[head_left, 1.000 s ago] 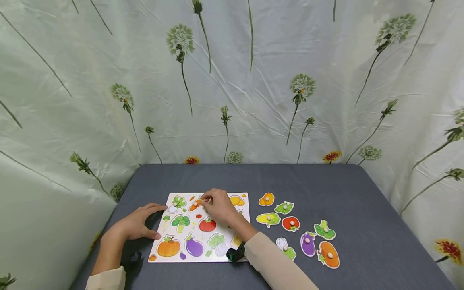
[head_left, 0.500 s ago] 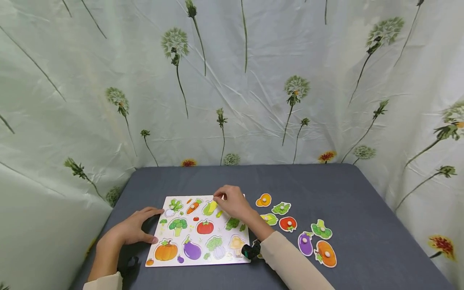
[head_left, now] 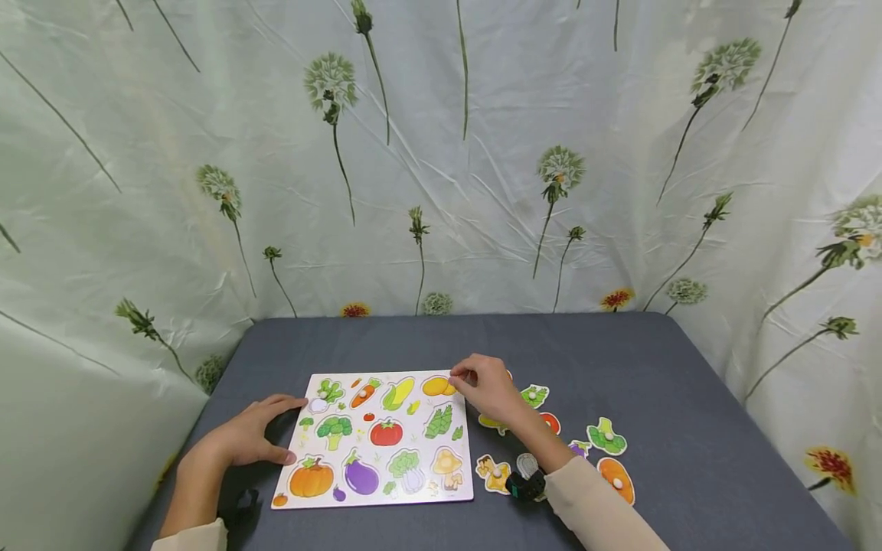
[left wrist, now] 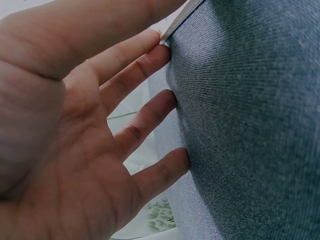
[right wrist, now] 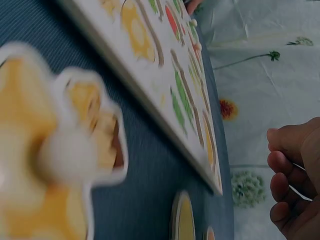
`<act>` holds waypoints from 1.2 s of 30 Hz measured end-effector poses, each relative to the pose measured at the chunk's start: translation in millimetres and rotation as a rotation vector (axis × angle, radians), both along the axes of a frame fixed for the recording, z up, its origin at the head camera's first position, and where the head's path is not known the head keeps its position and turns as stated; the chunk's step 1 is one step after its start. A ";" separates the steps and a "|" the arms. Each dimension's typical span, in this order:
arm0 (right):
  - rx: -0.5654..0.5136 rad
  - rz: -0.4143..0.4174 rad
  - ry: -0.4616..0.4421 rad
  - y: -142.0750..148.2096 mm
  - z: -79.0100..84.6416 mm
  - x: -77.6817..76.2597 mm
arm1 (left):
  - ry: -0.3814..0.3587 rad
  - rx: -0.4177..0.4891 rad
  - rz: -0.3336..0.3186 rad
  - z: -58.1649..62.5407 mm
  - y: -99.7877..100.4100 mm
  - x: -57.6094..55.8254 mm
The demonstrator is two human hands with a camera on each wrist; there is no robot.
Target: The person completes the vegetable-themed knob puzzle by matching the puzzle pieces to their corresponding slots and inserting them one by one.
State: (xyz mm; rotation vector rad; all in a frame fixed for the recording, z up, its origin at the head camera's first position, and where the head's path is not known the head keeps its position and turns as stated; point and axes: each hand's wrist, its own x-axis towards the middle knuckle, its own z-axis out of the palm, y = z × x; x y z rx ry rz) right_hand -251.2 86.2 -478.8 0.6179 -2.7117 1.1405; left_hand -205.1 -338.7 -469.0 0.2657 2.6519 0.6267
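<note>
My left hand [head_left: 237, 436] rests at the left edge of a white vegetable puzzle board [head_left: 386, 497], fingers and thumb spread; its fingertips touch the grey cloth in the left wrist view. A knobbed carrot piece [head_left: 364, 393] and a radish piece [head_left: 324, 394] sit in their slots. My right hand [head_left: 491, 392] hovers over the board's far right corner, fingers loosely bent. In the right wrist view nothing shows between its fingers [right wrist: 280, 187]. Just right of the board lie a mushroom piece [head_left: 494, 476] and a corn piece [head_left: 489, 422], partly behind my hand.
Further right are loose pieces: green pea-like [head_left: 535, 396], tomato [head_left: 550, 420], broccoli [head_left: 607, 438], pumpkin [head_left: 618, 480] and a mostly covered eggplant [head_left: 579, 447]. A black wrist camera [head_left: 525, 486] overlaps some pieces. Flower-print curtain [head_left: 441, 191] hangs behind the grey table [head_left: 620, 360].
My right hand has left the carrot area and moved right across the board to its far right corner. The carrot stays in its slot. The left hand keeps its place at the board's edge.
</note>
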 end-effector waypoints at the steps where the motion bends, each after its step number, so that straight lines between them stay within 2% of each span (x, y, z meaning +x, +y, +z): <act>1: 0.007 -0.009 0.001 4.2 0.4 1.3 | -0.001 -0.002 0.003 0.0 0.0 0.1; 7: 0.038 -0.064 -0.006 25.6 0.4 10.3 | -0.014 0.001 0.021 -0.5 0.6 0.8; 11: 0.049 -0.083 -0.025 38.0 -1.4 17.1 | -0.001 0.002 0.007 -0.9 0.3 0.5; 16: 0.064 -0.111 -0.024 52.9 -7.0 23.3 | 0.012 0.000 -0.005 -0.4 0.5 0.3; 21: 0.076 -0.125 -0.060 66.4 -13.4 28.3 | 0.006 -0.004 -0.004 -0.4 0.2 -0.3; 26: 0.090 -0.113 -0.081 77.7 -19.9 33.1 | 0.004 -0.008 -0.011 -0.5 -1.2 -0.3; 36: 0.129 -0.026 -0.031 87.8 -27.8 35.9 | 0.012 0.004 -0.021 -0.1 -1.7 0.4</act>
